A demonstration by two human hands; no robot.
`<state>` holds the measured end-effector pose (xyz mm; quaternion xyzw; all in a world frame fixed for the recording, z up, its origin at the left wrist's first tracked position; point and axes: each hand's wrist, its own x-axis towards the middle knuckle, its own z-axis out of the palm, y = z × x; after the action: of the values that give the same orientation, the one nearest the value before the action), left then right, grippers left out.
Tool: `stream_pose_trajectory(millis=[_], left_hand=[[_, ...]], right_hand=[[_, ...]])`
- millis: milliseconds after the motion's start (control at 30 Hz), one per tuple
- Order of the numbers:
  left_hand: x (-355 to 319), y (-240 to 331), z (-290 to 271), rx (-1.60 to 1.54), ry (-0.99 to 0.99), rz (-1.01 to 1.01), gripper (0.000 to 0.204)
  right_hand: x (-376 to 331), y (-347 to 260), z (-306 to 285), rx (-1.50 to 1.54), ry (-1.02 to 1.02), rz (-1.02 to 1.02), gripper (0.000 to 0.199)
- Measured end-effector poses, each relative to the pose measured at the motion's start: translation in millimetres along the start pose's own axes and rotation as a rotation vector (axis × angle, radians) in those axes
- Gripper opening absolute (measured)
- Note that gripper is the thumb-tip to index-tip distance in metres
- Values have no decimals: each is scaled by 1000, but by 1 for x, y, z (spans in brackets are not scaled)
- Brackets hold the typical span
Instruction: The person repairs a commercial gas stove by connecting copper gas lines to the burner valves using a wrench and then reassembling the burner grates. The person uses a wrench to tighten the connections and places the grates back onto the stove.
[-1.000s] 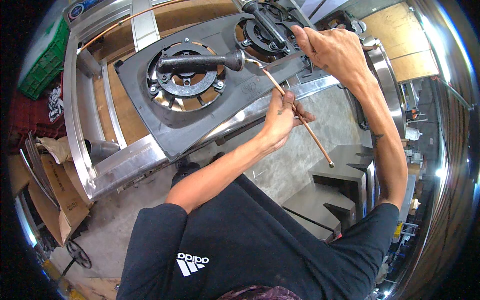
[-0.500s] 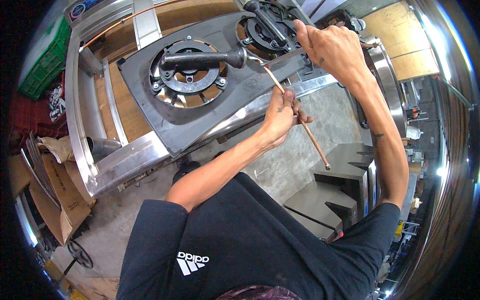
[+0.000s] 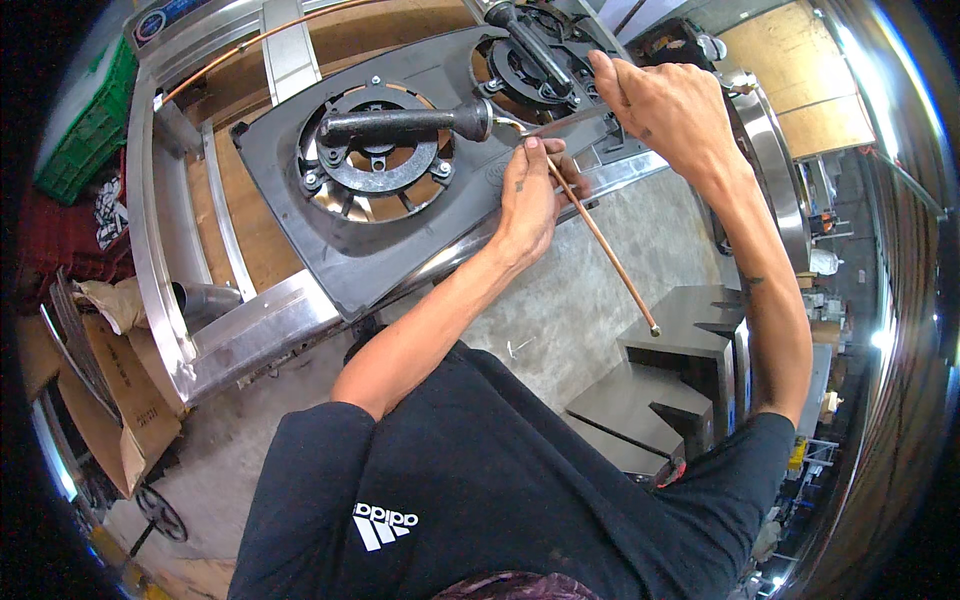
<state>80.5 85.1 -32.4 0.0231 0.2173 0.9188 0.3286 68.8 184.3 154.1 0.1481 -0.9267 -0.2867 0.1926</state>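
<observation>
My left hand (image 3: 532, 195) is closed around a thin copper tube (image 3: 612, 256), close to its upper end. The tube slants down past the stove's front edge, with a brass fitting at its lower end. My right hand (image 3: 680, 115) grips a flat grey metal tool, seemingly a wrench (image 3: 568, 122), whose far end reaches the tube's upper joint. Its jaw is too small to make out. Beside that joint, a black burner pipe (image 3: 400, 122) lies across the left ring burner (image 3: 375, 180). Another black burner pipe (image 3: 530, 45) crosses the right burner.
The dark stove top (image 3: 290, 190) rests askew on a stainless steel frame (image 3: 265, 318). A longer copper pipe (image 3: 240, 48) runs along the back. Green crate (image 3: 90, 130) and cardboard box (image 3: 130, 410) stand left. Steel stands (image 3: 680, 330) are on the floor at right.
My left hand has slid up the copper tube toward its upper joint. My right hand and the metal tool have barely shifted, slightly rightward. The tube hangs at nearly the same slant.
</observation>
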Motion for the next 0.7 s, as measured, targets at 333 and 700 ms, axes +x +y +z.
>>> stream_pose_trajectory(millis=[333,700], left_hand=[[0,8,5,-197,45,-131,37],[-1,1,3,-262,-9,-80,34]], right_hand=[[3,-9,-5,-47,25,36,51],[5,27,-3,92,83,-170,31]])
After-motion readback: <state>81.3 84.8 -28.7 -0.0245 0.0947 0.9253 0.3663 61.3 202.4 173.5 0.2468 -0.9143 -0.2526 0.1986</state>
